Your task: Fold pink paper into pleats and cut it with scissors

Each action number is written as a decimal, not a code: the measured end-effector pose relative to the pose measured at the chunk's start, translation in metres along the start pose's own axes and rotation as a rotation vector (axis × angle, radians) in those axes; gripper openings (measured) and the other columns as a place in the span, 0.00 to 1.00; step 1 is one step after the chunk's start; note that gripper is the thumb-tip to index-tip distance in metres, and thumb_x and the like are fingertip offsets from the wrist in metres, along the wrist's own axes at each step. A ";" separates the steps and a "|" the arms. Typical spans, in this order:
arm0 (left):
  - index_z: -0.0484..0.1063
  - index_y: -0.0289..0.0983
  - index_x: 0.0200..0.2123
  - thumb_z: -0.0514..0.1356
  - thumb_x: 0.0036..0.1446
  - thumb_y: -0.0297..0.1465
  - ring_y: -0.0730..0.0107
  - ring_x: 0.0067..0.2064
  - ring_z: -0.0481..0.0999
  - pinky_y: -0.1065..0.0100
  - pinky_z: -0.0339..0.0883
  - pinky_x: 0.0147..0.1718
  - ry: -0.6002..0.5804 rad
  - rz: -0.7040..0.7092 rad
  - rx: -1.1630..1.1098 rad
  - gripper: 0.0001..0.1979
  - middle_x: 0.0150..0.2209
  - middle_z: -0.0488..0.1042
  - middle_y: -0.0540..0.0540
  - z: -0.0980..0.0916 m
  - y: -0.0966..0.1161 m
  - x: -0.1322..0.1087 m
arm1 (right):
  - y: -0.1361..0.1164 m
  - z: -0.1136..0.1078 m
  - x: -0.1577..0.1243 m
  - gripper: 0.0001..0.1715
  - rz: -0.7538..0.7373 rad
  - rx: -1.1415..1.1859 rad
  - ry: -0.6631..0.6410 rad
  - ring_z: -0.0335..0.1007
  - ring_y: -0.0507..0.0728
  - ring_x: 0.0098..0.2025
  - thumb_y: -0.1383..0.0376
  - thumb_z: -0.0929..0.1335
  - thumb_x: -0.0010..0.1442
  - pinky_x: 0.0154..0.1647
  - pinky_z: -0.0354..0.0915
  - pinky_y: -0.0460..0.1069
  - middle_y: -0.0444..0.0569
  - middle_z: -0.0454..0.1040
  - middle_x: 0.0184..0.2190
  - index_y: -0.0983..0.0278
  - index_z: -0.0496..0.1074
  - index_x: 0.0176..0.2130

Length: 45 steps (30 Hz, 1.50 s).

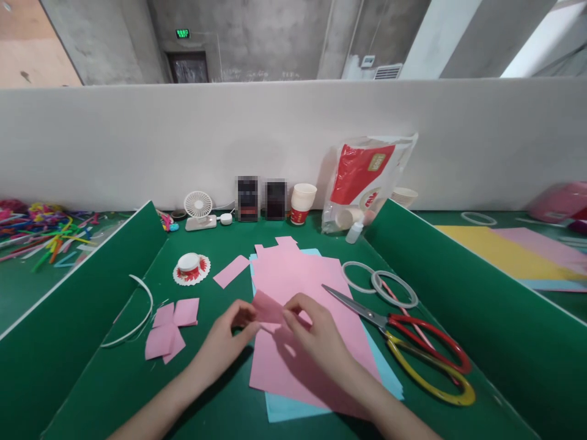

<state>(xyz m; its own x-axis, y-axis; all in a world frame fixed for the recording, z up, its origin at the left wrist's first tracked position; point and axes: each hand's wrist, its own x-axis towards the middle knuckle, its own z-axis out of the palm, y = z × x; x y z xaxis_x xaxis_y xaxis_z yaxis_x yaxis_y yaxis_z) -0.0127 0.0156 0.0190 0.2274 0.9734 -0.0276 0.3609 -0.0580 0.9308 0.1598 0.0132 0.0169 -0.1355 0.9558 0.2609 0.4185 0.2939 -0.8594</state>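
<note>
– what's in your fingers?

– a small pink piece [268, 307]. my left hand [229, 336] pinches its left corner between thumb and fingertips, and my right hand [312, 333] pinches its right edge. both hands are closed on it and close together, holding it just above the pink sheets [302, 269] in the middle of the table [229, 415].

– and around you?

– the scissors [403, 333] lie just beside my right hand, handles toward the right edge of the table, blade tips resting on the pink sheets. the cut pink squares [172, 330] sit toward the near left corner, well apart from my hands. two tape rings [394, 288] lie beyond the scissors.

– what worries you?

– the piece looks thin. if my hands pull unevenly, i think it could tear or take a crooked crease. the blade tips are close to my right hand, so a careless sweep could catch skin or knock the scissors. the pink sheets rest loose on a blue sheet [293, 408], and my forearm dragging over them could slide the whole stack.
</note>
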 end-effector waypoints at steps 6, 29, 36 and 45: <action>0.62 0.39 0.29 0.58 0.44 0.33 0.67 0.34 0.65 0.66 0.59 0.36 0.285 0.014 0.100 0.08 0.30 0.63 0.51 -0.001 -0.005 0.000 | -0.005 0.013 -0.011 0.11 -0.152 -0.111 0.044 0.60 0.53 0.23 0.68 0.58 0.54 0.23 0.57 0.46 0.45 0.65 0.19 0.63 0.61 0.22; 0.53 0.40 0.29 0.56 0.46 0.34 0.78 0.20 0.59 0.76 0.50 0.20 0.052 -0.135 -0.308 0.11 0.18 0.60 0.60 0.002 0.002 -0.003 | 0.001 0.015 -0.014 0.12 -0.340 -0.356 0.018 0.59 0.55 0.26 0.70 0.57 0.54 0.27 0.55 0.48 0.49 0.67 0.22 0.64 0.63 0.24; 0.60 0.38 0.28 0.55 0.47 0.32 0.77 0.23 0.58 0.74 0.49 0.23 -0.082 -0.081 -0.277 0.06 0.20 0.59 0.57 -0.002 0.008 -0.005 | -0.006 0.013 -0.008 0.09 0.117 0.283 -0.255 0.62 0.52 0.31 0.61 0.57 0.57 0.31 0.59 0.46 0.45 0.64 0.28 0.63 0.62 0.30; 0.61 0.36 0.27 0.55 0.48 0.32 0.76 0.25 0.57 0.74 0.48 0.25 -0.267 -0.119 -0.219 0.06 0.21 0.58 0.57 0.000 0.005 -0.005 | 0.002 0.010 -0.003 0.13 0.272 0.252 -0.348 0.65 0.50 0.27 0.63 0.60 0.55 0.28 0.61 0.44 0.42 0.66 0.25 0.63 0.63 0.42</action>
<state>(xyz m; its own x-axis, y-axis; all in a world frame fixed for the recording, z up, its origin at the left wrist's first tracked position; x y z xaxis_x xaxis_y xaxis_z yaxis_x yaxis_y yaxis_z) -0.0121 0.0107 0.0240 0.4341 0.8766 -0.2076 0.2033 0.1292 0.9706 0.1521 0.0105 0.0100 -0.3615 0.9256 -0.1120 0.2566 -0.0167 -0.9664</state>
